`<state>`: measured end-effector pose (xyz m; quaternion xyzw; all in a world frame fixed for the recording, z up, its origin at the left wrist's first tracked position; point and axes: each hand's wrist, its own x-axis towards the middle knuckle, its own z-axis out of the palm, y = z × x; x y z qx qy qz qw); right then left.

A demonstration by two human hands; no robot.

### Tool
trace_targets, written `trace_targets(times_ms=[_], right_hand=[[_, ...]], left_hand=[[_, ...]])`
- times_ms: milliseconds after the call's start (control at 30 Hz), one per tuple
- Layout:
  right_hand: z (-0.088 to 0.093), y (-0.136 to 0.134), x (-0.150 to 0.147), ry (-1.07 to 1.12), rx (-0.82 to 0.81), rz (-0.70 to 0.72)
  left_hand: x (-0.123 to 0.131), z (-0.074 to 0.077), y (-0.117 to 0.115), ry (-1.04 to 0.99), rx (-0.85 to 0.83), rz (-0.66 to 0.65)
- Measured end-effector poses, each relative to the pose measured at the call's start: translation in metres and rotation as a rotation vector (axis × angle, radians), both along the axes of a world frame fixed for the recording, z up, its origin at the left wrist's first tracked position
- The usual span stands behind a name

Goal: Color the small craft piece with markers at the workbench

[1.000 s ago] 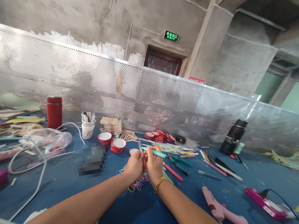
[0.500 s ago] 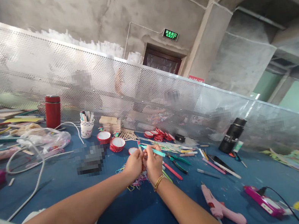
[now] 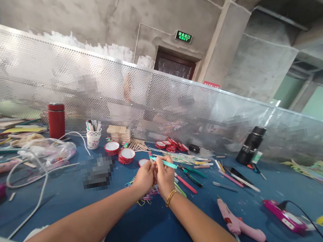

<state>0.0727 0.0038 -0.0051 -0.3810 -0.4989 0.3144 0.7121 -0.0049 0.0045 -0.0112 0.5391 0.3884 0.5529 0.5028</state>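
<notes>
My right hand (image 3: 165, 175) is closed around a turquoise marker (image 3: 169, 164), whose tip points left toward my left hand (image 3: 145, 180). The left fingers pinch a small thin stick (image 3: 150, 155) with a reddish upper end; its lower part is hidden by the fingers. Marker tip and stick are close together, but I cannot tell whether they touch. Below the hands lies a heap of colourful paper clips (image 3: 150, 197). Red round pieces with white insides (image 3: 126, 155) sit just beyond the left hand. A red marker (image 3: 186, 184) lies right of my right wrist.
Pliers (image 3: 192, 177) and thin sticks lie right of the hands. A pink glue gun (image 3: 238, 222) and a purple power strip (image 3: 284, 216) lie front right. A pen cup (image 3: 93, 138), red bottle (image 3: 57, 120) and black bottle (image 3: 251, 145) stand before the perforated screen (image 3: 104, 81).
The marker in my right hand has shifted slightly left, toward the stick. The left hand and the things on the table stay where they were.
</notes>
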Motion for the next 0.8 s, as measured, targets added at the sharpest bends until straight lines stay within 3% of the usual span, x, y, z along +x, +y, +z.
trace_targets(times_ms=[800], right_hand=[[-0.0017,0.0015,-0.0003,-0.027,0.009,-0.058]], left_hand=[[0.0006,0.0004,0.0011,-0.002,-0.002,-0.013]])
